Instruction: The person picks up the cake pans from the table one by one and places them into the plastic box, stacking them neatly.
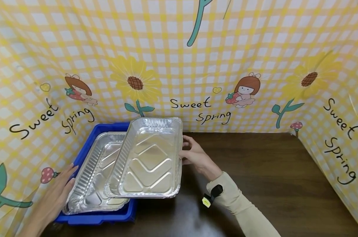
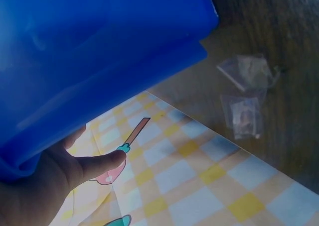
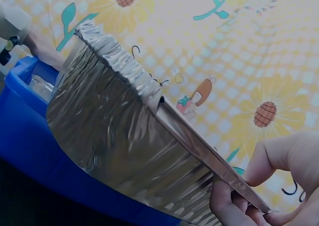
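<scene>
My right hand (image 1: 200,157) pinches the right rim of a rectangular aluminium foil tray (image 1: 150,154). The tray is raised and overlaps the right side of a blue plastic bin (image 1: 93,220). Inside the bin lies another foil tray (image 1: 88,184), partly covered by the raised one. On the bin's left side, my left hand (image 1: 53,191) rests against the rim with its fingers fairly straight. In the left wrist view the thumb (image 2: 102,165) sticks out away from the bin wall (image 2: 99,61). Thumb and fingertips (image 3: 259,166) grip the rim in the right wrist view.
Dark wooden table surface (image 1: 255,174) stretches to the right of the bin. Yellow checked cloth (image 1: 214,65) walls in the back and both sides. Two small clear plastic packets (image 2: 242,116) lie on the table near the bin in the left wrist view.
</scene>
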{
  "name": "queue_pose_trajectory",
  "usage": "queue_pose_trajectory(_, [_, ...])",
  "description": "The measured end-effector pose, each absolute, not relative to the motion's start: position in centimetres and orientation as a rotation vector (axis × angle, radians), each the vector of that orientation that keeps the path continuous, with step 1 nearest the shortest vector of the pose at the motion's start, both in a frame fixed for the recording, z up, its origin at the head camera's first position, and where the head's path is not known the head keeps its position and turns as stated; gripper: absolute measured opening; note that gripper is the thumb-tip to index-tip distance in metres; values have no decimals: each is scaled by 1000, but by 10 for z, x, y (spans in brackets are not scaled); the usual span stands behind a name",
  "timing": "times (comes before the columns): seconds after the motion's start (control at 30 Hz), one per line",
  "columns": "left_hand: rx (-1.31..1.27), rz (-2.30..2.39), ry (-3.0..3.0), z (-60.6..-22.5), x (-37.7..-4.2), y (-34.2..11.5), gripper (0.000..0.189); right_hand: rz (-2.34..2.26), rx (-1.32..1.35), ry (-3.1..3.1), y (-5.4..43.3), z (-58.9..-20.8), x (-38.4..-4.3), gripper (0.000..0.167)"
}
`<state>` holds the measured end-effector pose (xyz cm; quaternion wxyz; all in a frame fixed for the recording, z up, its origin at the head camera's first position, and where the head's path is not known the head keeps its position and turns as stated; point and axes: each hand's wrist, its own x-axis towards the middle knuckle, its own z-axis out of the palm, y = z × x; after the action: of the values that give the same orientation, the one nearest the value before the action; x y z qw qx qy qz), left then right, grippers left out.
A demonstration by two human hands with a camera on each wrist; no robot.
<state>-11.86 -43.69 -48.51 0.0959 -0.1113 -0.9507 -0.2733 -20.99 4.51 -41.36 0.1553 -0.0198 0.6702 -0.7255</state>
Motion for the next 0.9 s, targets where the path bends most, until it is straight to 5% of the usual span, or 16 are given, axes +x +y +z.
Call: queue_pose_trajectory(0.9, [-345, -773, -2802, -484, -118, -436, 50, -2068, -71, 1906, -11, -399, -222, 86])
